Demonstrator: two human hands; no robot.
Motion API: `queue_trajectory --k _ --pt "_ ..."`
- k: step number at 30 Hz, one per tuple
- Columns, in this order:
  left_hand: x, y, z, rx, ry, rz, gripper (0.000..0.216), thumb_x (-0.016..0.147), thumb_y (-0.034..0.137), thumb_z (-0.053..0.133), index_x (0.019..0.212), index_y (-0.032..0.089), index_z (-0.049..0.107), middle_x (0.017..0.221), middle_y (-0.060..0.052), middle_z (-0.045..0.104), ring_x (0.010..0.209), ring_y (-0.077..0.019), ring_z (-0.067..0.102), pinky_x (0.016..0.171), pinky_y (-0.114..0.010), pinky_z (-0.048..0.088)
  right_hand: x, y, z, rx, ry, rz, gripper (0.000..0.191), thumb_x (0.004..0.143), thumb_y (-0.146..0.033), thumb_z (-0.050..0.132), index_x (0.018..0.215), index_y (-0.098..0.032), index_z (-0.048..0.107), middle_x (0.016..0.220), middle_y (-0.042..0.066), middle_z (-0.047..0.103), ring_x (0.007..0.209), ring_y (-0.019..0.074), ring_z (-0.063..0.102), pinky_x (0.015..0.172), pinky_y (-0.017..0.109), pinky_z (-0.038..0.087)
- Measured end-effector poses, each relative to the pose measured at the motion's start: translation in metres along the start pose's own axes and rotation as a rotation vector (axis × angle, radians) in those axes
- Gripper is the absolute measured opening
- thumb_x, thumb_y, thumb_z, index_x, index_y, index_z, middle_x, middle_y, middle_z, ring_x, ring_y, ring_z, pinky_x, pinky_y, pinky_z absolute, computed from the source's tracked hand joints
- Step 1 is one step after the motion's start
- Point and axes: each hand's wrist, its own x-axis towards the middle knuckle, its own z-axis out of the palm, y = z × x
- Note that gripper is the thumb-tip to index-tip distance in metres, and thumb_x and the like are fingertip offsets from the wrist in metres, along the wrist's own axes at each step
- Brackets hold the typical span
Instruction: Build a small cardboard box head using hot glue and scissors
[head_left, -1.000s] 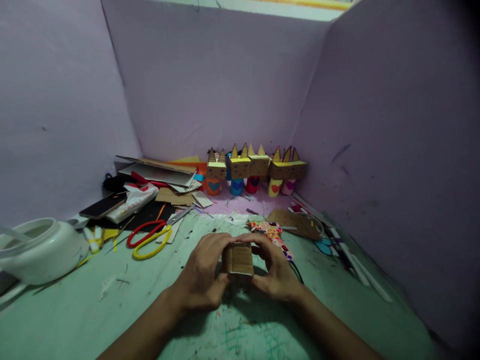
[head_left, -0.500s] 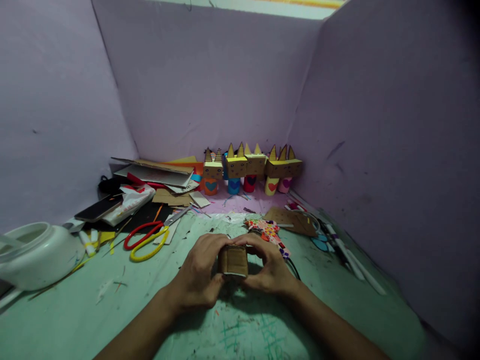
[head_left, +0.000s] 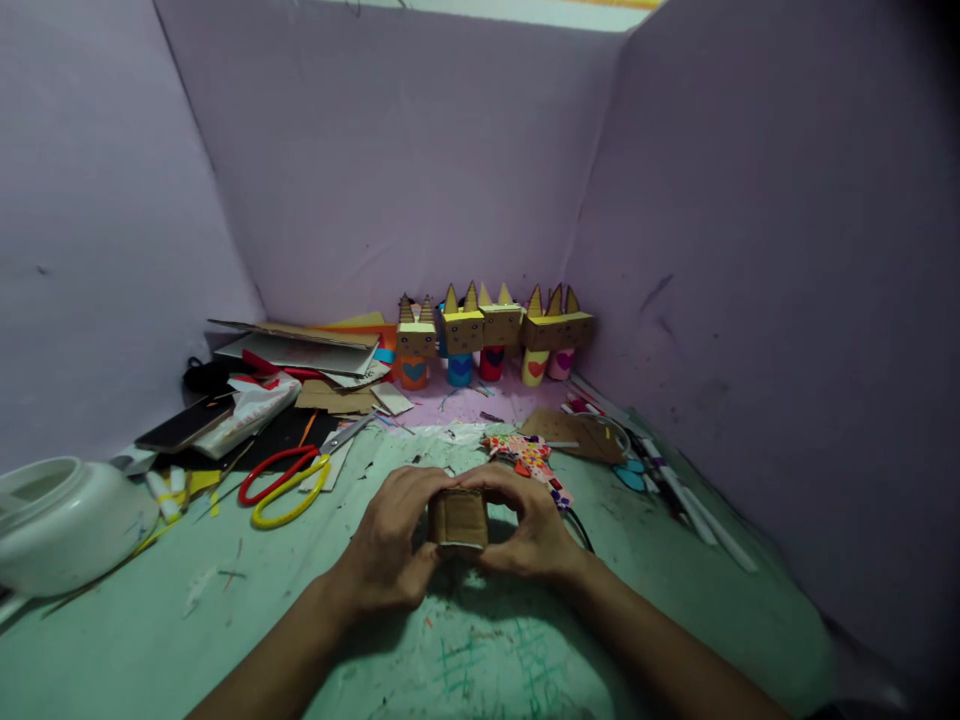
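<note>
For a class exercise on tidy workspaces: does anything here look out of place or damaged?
Green scribbles mark the tabletop on the near side of the held cardboard piece; odd, as tabletops are rarely drawn on. Dark smudges also mar the right purple wall.

Left hand [head_left: 394,540], one: bare, slim-fingered. Right hand [head_left: 534,528], one: bare, matching. Left forearm [head_left: 296,640] and right forearm [head_left: 656,635], a pair: slender, tapering handward, uncovered as far as I can see.
</note>
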Motion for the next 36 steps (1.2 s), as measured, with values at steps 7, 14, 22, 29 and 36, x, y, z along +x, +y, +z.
queue_trajectory --k 7,14,22,29,36 --pt "0.001 0.0 -0.002 0.02 -0.009 -0.002 0.057 0.066 0.01 0.053 0.121 0.019 0.043 0.112 -0.014 0.06 0.104 -0.0302 0.057 0.086 -0.053 0.048 -0.001 0.005 0.001 -0.032 -0.001 -0.056 0.057 0.057 -0.021 0.08 0.11 -0.024 0.06 0.108 0.008 0.067 0.099 0.0242 0.064 0.081 0.037 0.054" --pt "-0.001 -0.001 -0.003 0.048 -0.016 0.015 0.059 0.061 0.008 0.051 0.118 0.019 0.045 0.111 -0.014 0.061 0.105 -0.03 0.057 0.088 -0.053 0.047 0.001 0.005 -0.002 -0.094 0.003 -0.19 0.059 0.058 -0.02 0.078 0.113 -0.028 0.058 0.106 0.007 0.067 0.097 0.0254 0.064 0.086 0.041 0.051" --pt "-0.004 -0.007 -0.003 -0.009 -0.006 -0.056 0.059 0.065 0.007 0.052 0.122 0.021 0.044 0.118 -0.012 0.059 0.113 -0.0294 0.054 0.096 -0.048 0.044 -0.002 0.01 0.003 -0.112 0.013 -0.168 0.064 0.067 -0.028 0.076 0.125 -0.026 0.048 0.116 0.009 0.06 0.106 0.0255 0.06 0.09 0.04 0.05" --pt "-0.002 -0.005 -0.007 -0.272 -0.025 -0.093 0.054 0.074 0.005 0.051 0.122 0.027 0.043 0.129 -0.012 0.053 0.126 -0.0274 0.046 0.103 -0.045 0.039 -0.001 0.005 0.001 -0.052 0.044 -0.103 0.076 0.07 -0.045 0.073 0.135 -0.029 0.037 0.138 0.013 0.038 0.129 0.0316 0.04 0.093 0.044 0.049" --pt "-0.002 -0.008 -0.008 -0.304 -0.004 -0.218 0.054 0.07 0.002 0.057 0.115 0.03 0.047 0.133 -0.009 0.043 0.128 -0.0282 0.041 0.103 -0.044 0.036 -0.001 0.003 0.006 0.048 0.156 -0.115 0.078 0.066 -0.054 0.075 0.13 -0.026 0.042 0.122 0.013 0.049 0.107 0.0259 0.058 0.087 0.038 0.053"
